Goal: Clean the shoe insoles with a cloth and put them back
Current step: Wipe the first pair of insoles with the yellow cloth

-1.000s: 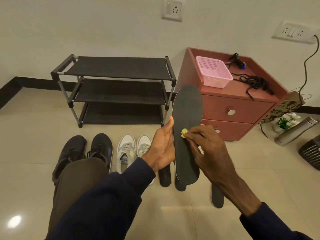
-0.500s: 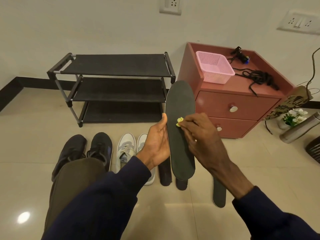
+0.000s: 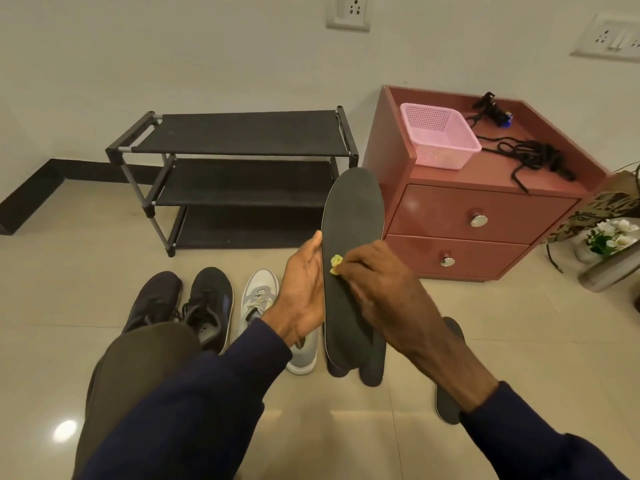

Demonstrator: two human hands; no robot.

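Observation:
A long black insole stands upright in mid-air in front of me. My left hand grips its left edge, thumb along the rim. My right hand pinches a small yellow cloth and presses it against the insole's middle. On the floor behind lie two more dark insoles, mostly hidden, and another dark insole at the right, partly under my right forearm. A pair of black shoes and a pair of white-grey sneakers stand on the tiles at the left.
A black three-shelf shoe rack stands against the wall. To its right is a red two-drawer cabinet carrying a pink basket and black cords. A flower pot and metal bottle sit far right. My knee is lower left.
The cloth and my right hand have slid a little along the insole's middle. The view has shifted slightly; the insole stays upright in my left hand.

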